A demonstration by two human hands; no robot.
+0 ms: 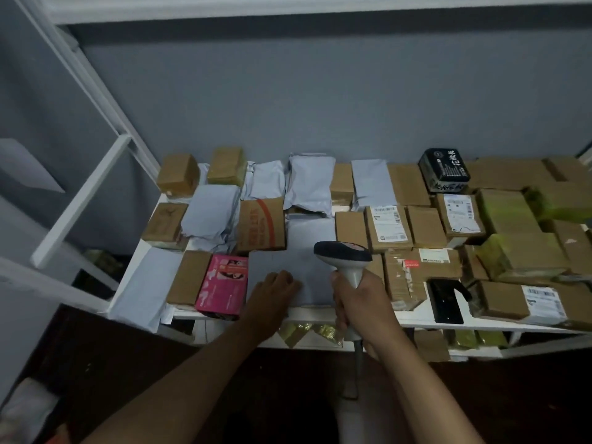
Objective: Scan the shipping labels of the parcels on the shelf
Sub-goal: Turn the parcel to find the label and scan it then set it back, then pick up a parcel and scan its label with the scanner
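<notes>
A white shelf point(416, 318) is packed with brown cardboard boxes and grey mailer bags. My right hand point(362, 302) grips the white handle of a barcode scanner point(342, 254), whose dark head hangs over a flat grey mailer bag point(301, 251) at the front middle. My left hand point(275, 290) rests with curled fingers on the near edge of that bag; no label shows on its upper face. Labelled boxes lie to the right: one point(387, 222) behind the scanner, another point(461, 213) further right, a third point(541, 302) at the front.
A pink box point(224, 283) stands just left of my left hand. A black box point(443, 169) sits at the back right, and a black flat object point(445, 301) lies at the front edge. White frame bars point(80, 200) rise at the left. A lower shelf point(528, 350) holds more parcels.
</notes>
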